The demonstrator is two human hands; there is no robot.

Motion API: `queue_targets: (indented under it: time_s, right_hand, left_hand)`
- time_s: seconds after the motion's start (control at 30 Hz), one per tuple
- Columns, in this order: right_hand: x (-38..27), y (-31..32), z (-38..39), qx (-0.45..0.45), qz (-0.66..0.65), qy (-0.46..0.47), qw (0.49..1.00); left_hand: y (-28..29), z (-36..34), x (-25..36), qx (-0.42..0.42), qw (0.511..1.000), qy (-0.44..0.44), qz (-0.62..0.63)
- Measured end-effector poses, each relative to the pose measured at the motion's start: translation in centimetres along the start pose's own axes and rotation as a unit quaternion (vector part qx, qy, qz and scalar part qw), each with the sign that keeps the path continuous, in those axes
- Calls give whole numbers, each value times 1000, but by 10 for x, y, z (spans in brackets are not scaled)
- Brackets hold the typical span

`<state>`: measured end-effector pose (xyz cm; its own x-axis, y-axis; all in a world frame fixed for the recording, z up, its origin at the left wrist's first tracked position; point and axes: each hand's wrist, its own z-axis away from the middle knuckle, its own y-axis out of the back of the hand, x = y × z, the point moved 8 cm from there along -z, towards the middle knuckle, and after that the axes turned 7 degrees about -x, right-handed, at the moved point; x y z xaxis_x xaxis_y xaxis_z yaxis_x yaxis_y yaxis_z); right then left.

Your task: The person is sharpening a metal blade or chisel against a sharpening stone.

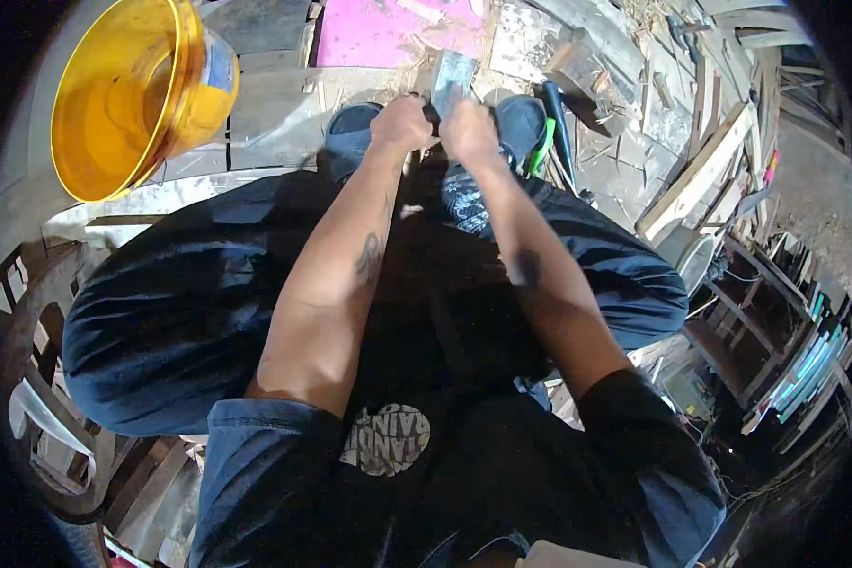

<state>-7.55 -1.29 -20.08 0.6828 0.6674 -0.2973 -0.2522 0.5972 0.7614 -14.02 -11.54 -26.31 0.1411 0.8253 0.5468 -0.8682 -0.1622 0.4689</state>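
Observation:
My right hand (469, 131), slightly blurred, is closed on a cleaver (453, 72) with a broad, flat grey blade pointing away from me; its handle is hidden in my fist. Close to its left, my left hand (402, 123) is a fist with the knuckles up. What it holds is hidden, though a thin pale piece shows near its fingers. Both hands are between my feet, in dark shoes (350, 128), low over the wood-strewn floor. Beside my right shoe (521, 123) are a bright green handle (543, 147) and a dark rod (559, 123).
A yellow bucket (114, 104) lies tilted at the upper left. A pink sheet (360, 36) with shavings is ahead. A wood block (592, 80), long planks (696, 175) and a pale round container (691, 251) are on the right. A curved chair-like frame (28, 331) stands left.

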Motion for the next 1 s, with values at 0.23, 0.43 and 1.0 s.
queue_targets:
  time_s: [0.23,0.43,1.0]
  right_hand:
    - [-6,-10,-3,-23,46,31,998]
    - [-13,3,5,23,-8,28,999]
    - [-7,3,6,6,-15,27,1000]
  left_hand:
    - [0,-5,-5,18,999,26,18]
    - [-14,-15,-6,-26,997,-38,-62]
    - [1,-6,-4,11,999,-32,-5]
